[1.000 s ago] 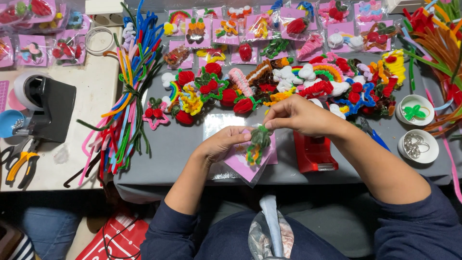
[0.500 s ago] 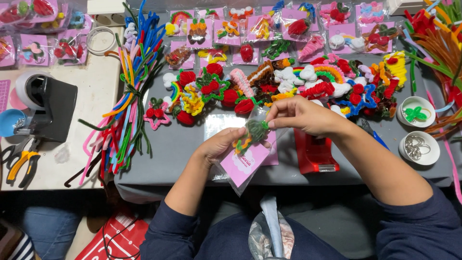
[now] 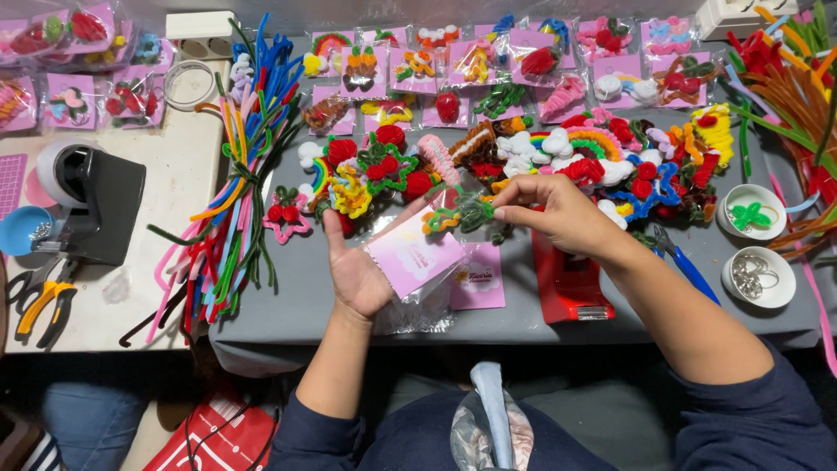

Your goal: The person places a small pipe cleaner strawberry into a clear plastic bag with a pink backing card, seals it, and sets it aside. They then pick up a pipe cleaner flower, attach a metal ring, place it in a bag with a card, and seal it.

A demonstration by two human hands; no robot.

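My left hand [image 3: 356, 269] is palm up over the grey table, holding a clear plastic bag with a pink backing card [image 3: 415, 255]. My right hand [image 3: 558, 212] pinches a small green and orange pipe-cleaner ornament [image 3: 466, 214] at the bag's mouth, just above the card. A second pink card [image 3: 479, 279] lies on the table under the bag. A heap of colourful pipe-cleaner ornaments [image 3: 523, 161] lies just behind both hands.
A red stapler [image 3: 568, 283] and blue-handled pliers [image 3: 689, 270] lie under my right forearm. Two white bowls [image 3: 757, 277] stand at the right. Loose pipe cleaners [image 3: 235, 201] lie left, a black tape dispenser [image 3: 96, 205] and orange pliers [image 3: 39, 305] further left. Bagged ornaments [image 3: 488, 65] line the back.
Both hands have risen and moved apart a little. The left hand has turned palm up with the bag, and the right hand has drawn the green ornament toward the bag's upper end.
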